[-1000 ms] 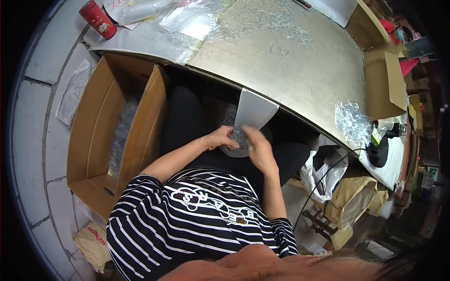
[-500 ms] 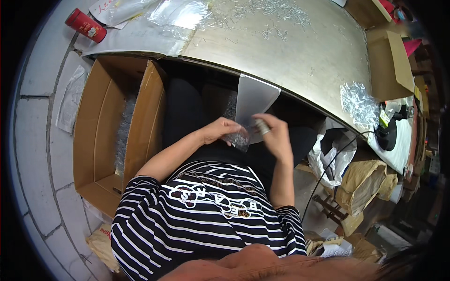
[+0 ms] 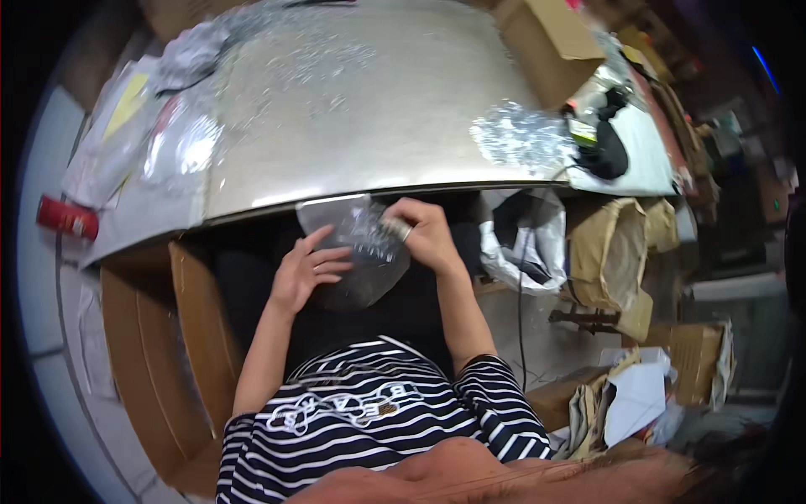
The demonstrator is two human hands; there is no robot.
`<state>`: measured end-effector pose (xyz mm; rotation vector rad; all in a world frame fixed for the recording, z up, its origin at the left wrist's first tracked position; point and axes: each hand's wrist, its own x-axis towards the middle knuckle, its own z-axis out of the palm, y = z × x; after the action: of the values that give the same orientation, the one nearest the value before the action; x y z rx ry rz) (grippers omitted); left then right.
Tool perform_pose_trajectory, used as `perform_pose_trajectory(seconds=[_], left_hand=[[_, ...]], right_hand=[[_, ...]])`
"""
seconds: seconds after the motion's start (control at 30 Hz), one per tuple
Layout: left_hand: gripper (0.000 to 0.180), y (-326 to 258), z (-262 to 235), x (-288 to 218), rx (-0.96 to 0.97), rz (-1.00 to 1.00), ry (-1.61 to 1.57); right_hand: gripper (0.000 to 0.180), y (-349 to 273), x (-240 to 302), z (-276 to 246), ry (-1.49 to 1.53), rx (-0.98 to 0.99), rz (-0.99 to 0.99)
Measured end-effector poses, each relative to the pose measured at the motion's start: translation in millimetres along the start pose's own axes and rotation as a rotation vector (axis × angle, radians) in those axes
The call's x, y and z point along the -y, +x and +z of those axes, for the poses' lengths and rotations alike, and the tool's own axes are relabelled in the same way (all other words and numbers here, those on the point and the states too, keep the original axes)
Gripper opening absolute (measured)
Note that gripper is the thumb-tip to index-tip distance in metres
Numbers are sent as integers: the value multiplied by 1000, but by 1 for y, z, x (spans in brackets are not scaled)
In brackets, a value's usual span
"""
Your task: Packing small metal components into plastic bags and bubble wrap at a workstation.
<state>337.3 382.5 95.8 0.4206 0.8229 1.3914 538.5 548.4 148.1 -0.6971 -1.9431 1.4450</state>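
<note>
A clear plastic bag (image 3: 369,273) is above my lap, just under the table's front edge, with small shiny clear pieces showing in its upper part. My right hand (image 3: 428,239) is closed in a pinch at the bag's upper right side. A pale wrap goes round one of its fingers. On the bag's left side, my left hand (image 3: 304,273) has its fingers spread, close against the plastic; whether they touch it I cannot tell.
A metal-topped table (image 3: 403,126) carries loose shiny pieces and a pile (image 3: 520,139) at right. An open cardboard box (image 3: 134,336) stands at my left, near a red canister (image 3: 67,218). To my right are a white bag (image 3: 546,260), a paper sack (image 3: 604,252) and a hanging cable (image 3: 521,328).
The view has turned rightward. My left hand has gone from a pinch to spread fingers. The bag is now spread wider between my hands; a flat translucent sheet showed there earlier.
</note>
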Motion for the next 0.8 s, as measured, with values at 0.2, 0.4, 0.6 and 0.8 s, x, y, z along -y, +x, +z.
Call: perform_pose_trajectory(seconds=[0.2,0.4,0.6,0.8], left_hand=[[45,3,-13,23,49,-49,36],[42,-10,-12,26,-24,-98,98],[23,-8,-11,2,-111,138,322],[16,-21,-31,-95,-572,857,1065]], right_hand=[[24,37,-72,-150,-904,-770,-88],[58,68,-51,-172,-1205,-611,-161],[56,90,-63,-166,-1480,-356,249],[63,188,-34,-24,-874,93,-306]])
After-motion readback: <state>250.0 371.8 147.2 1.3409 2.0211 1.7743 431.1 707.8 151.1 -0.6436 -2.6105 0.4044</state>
